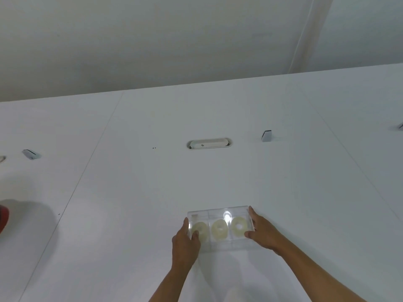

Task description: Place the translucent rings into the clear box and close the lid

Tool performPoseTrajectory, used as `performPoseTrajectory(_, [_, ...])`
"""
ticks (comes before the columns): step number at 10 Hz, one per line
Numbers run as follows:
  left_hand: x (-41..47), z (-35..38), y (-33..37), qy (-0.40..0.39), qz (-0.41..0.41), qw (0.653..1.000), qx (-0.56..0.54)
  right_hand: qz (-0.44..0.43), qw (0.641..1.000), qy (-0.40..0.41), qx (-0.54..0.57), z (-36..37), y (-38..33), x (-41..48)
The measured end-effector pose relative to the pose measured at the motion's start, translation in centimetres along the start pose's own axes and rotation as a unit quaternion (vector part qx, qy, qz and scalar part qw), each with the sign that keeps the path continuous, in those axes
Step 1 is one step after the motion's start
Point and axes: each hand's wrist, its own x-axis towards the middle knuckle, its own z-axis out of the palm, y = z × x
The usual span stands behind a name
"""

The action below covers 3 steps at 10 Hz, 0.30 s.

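Observation:
A clear box (218,211) sits on the white table near the front, with its clear lid lying flat over it. Three pale yellowish translucent rings lie side by side inside: a left ring (201,229), a middle ring (219,229) and a right ring (239,227). My left hand (185,243) grips the box's left end, thumb on top of the lid. My right hand (261,232) holds the right end, fingers along the side and thumb on the lid's front corner.
A white cable port cover (209,144) is set into the table (130,192) behind the box. Small grey clips stand at the right (266,136) and at the left (31,154). A red object (3,216) shows at the left edge. A wall rises behind the table.

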Motion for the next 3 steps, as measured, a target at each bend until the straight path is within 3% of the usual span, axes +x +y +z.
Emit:
performPoseTrajectory(1, [0.2,-0.5,-0.1,-0.015,0.009,1.0,-0.001,0.001,1.0,-0.001,-0.009,-0.2,-0.6,-0.3])
performPoseTrajectory(2, [-0.1,-1.2,-0.5,0.0,0.008,0.999,-0.038,-0.005,0.999,0.048,0.02,0.1,-0.5,-0.8])
performPoseTrajectory(3, [-0.4,-1.9,-3.0,0.017,0.038,0.999,0.027,-0.089,0.961,0.17,0.201,-2.6,-2.5,-2.3])
